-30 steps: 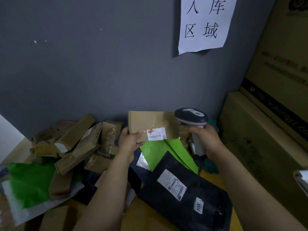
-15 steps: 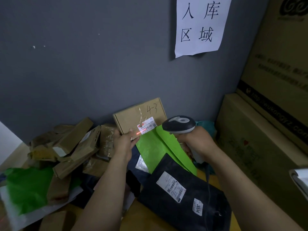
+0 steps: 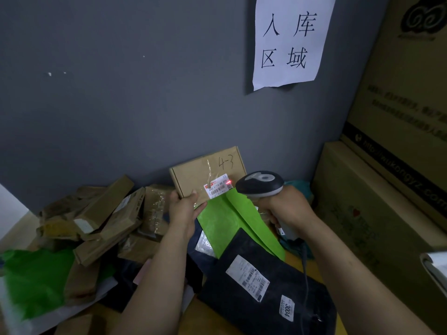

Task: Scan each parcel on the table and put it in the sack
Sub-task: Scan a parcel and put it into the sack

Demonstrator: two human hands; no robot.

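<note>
The left hand (image 3: pixel 183 207) has its grip clamped on the lower left corner of a flat cardboard parcel (image 3: pixel 205 172), thumb on the front face, holding it upright above the table (image 3: pixel 205 317). The right hand's (image 3: pixel 289 210) grip is wrapped round the scanner (image 3: pixel 260 184) handle; a red spot falls at the parcel's label (image 3: pixel 217 188) edge. Just below lie a green mailer (image 3: pixel 237 223) and a black mailer (image 3: pixel 266 286).

Top row of characters on the wall sign (image 3: pixel 289 44) is cropped by the upper edge. Lower edge of the cardboard box (image 3: pixel 198 176) sits hidden behind the left hand (image 3: pixel 182 210) and green mailer (image 3: pixel 232 221); its label (image 3: pixel 217 188) print is too small to read. Scanner (image 3: pixel 260 186) handle is buried in the right hand (image 3: pixel 287 210). White object (image 3: pixel 435 269) is cut off at frame right, unidentifiable. Green bag (image 3: pixel 31 279) at the left edge of the table (image 3: pixel 212 320) is blurred.
</note>
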